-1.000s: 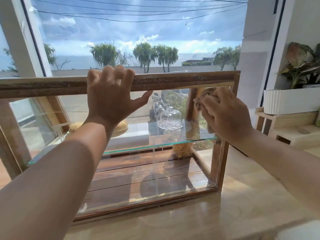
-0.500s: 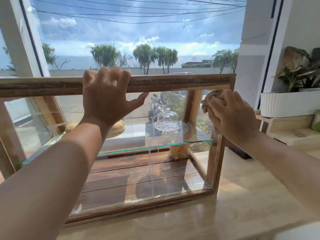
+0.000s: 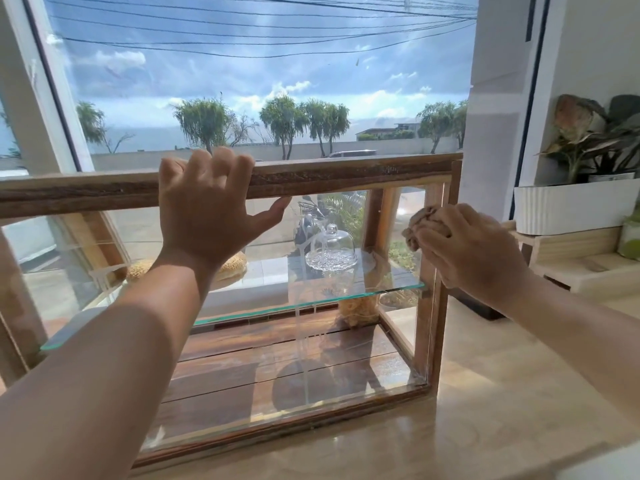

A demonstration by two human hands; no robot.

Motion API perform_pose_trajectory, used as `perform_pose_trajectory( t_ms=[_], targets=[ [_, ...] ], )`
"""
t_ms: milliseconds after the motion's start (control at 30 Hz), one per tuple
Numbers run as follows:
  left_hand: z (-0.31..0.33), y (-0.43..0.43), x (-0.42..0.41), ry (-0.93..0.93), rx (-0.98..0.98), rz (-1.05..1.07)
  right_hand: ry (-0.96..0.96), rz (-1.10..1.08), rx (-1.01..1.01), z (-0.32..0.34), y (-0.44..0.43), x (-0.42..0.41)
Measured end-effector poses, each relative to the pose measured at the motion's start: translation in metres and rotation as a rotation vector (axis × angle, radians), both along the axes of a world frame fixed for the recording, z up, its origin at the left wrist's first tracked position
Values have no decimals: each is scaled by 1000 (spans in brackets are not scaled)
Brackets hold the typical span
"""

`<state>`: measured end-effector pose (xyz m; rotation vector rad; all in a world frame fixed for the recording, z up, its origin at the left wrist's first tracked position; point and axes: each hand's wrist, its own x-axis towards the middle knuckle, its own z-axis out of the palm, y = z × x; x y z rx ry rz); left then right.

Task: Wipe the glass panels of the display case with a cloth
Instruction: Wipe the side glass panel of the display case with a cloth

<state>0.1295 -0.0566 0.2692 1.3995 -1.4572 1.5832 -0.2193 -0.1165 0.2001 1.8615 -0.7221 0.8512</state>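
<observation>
A wooden-framed glass display case (image 3: pixel 349 180) stands on a pale counter in front of a window. My left hand (image 3: pixel 211 213) grips its top front rail, fingers hooked over the wood and thumb spread against the front glass. My right hand (image 3: pixel 471 251) holds a crumpled brown cloth (image 3: pixel 427 221) pressed to the case's right side panel, near the upper part of the right corner post. Inside, a glass shelf (image 3: pixel 398 289) carries a small glass dome (image 3: pixel 330 245) and a woven round object.
A white ribbed planter (image 3: pixel 571 206) with a leafy plant sits on pale wooden stepped shelves (image 3: pixel 581 268) to the right. The large window (image 3: pixel 263 74) rises directly behind the case. Counter surface (image 3: pixel 485 410) extends in front and to the right.
My right hand with the cloth has slid down the right side panel from near the top corner. The left hand stays on the top rail.
</observation>
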Motion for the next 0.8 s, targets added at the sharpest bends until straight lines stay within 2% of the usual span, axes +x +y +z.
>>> perform_pose_trajectory(
  t_ms=[167,267,400,533,700,800],
  targets=[
    [0,-1,0,-4,-8,-11,-405,78,-32,13,-2,56],
    [0,-1,0,-9,-13,-7,-560,162,18,1,2,81],
    [0,0,0,-7,-13,-2,-527,298,4,0,13,124],
    [0,0,0,-7,-21,-4,-499,327,14,2,18,146],
    [1,0,0,-8,-23,-8,-149,257,-73,5,7,107],
    [0,0,0,-10,-21,-5,-166,185,-104,12,-2,75]
  ],
)
